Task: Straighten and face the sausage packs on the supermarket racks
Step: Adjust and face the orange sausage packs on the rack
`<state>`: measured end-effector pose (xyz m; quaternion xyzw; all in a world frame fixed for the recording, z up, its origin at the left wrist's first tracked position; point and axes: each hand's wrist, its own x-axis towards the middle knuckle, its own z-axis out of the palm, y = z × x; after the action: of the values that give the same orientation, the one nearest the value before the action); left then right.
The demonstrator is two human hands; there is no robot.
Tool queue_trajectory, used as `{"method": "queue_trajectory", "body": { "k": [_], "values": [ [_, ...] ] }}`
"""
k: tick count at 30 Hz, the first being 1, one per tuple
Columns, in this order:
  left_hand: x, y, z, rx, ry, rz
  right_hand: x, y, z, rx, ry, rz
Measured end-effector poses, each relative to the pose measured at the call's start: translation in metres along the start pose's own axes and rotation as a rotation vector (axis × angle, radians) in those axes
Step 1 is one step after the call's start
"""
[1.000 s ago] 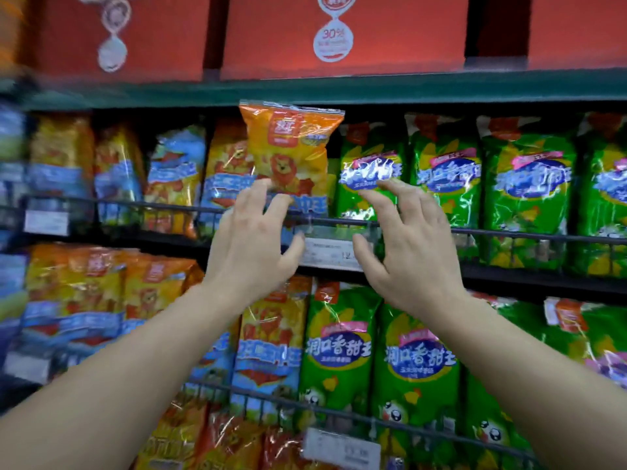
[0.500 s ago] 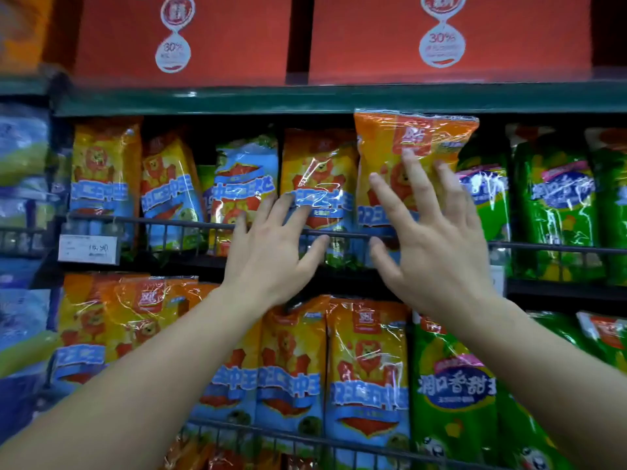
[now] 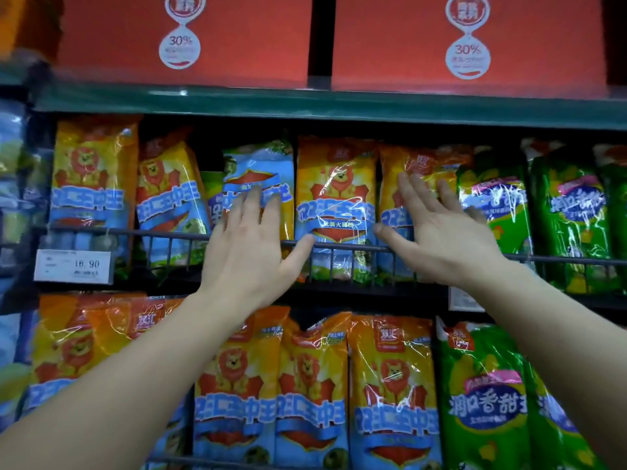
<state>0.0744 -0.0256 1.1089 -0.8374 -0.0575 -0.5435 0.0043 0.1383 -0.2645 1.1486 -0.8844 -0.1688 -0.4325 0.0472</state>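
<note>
Orange-and-blue sausage packs with a lion stand in a row on the middle rack behind a black wire rail (image 3: 339, 247). My left hand (image 3: 252, 245) lies flat, fingers straight, on a blue-topped pack (image 3: 261, 171) that leans in the row. My right hand (image 3: 437, 232) presses with straight fingers on an orange pack (image 3: 400, 184) at the right end of the orange row. Between my hands one orange pack (image 3: 336, 198) stands upright and faces front. Green sausage packs (image 3: 492, 212) fill the rack to the right.
Red boxes (image 3: 186, 39) with 30% stickers sit on the green top shelf (image 3: 305, 103). A price tag (image 3: 73, 266) reading 16.90 hangs at the rail's left. A lower rack holds more orange packs (image 3: 390, 385) and green packs (image 3: 485, 395).
The raised orange pack under my right hand has sunk down level with the row. My left hand has slid up onto the blue-topped pack. The view has shifted left and closer.
</note>
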Motion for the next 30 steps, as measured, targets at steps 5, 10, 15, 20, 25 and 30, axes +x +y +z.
{"method": "queue_trajectory", "body": {
  "k": [5, 10, 15, 20, 25, 30],
  "values": [
    [0.005, 0.003, 0.003, -0.005, 0.016, -0.038, 0.001, 0.003, -0.003, -0.009, -0.001, 0.002],
    [0.015, 0.005, -0.001, -0.042, -0.012, -0.156, 0.010, 0.007, -0.009, -0.088, 0.027, -0.004],
    [0.025, 0.007, -0.008, -0.071, -0.039, -0.254, 0.014, 0.007, -0.006, -0.057, 0.035, -0.004],
    [0.038, 0.002, -0.015, -0.170, -0.081, -0.407, 0.011, 0.009, 0.001, 0.022, 0.073, -0.023],
    [0.049, -0.003, -0.023, -0.340, -0.107, -0.479, 0.005, 0.013, 0.007, 0.028, 0.103, -0.060],
    [0.049, -0.005, -0.026, -0.560, -0.041, -0.565, 0.003, 0.011, 0.007, 0.044, 0.121, -0.054]
  ]
}}
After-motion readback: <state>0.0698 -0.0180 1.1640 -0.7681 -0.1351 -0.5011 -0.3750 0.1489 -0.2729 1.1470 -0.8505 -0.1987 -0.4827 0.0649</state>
